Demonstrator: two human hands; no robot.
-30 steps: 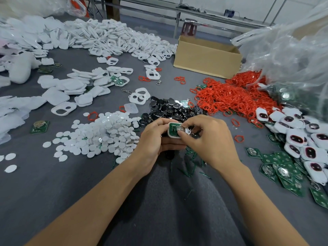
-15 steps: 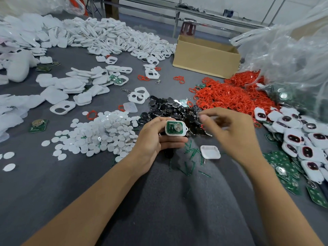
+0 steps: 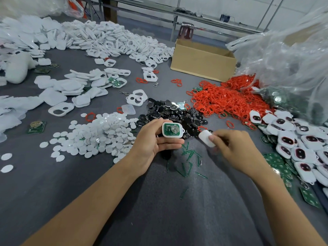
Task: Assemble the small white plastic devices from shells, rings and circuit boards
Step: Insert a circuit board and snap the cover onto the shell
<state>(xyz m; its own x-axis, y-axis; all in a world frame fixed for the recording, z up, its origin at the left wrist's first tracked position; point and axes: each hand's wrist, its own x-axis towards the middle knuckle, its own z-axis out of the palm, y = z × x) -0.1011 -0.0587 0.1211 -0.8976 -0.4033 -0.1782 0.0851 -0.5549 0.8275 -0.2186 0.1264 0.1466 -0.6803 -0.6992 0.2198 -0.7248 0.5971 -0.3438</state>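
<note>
The left hand [image 3: 150,142] is gripping a white rounded plastic shell [image 3: 173,130] with a green circuit board and silver coin cell seated in it, holding it face-up over the grey surface [image 3: 53,183], just in front of the heap of black discs [image 3: 170,110]. The right hand [image 3: 236,150] is pinching a plain white plastic cover [image 3: 206,138] near the shell, not touching it. The board's print is too small to read.

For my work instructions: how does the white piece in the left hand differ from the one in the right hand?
The shell in the left hand shows a green circuit board and a round silver part inside; the cover in the right hand shows only plain white. The shell lies open side up; the cover is tilted, pinched at one end. Both are white with rounded corners, and apart.
</note>
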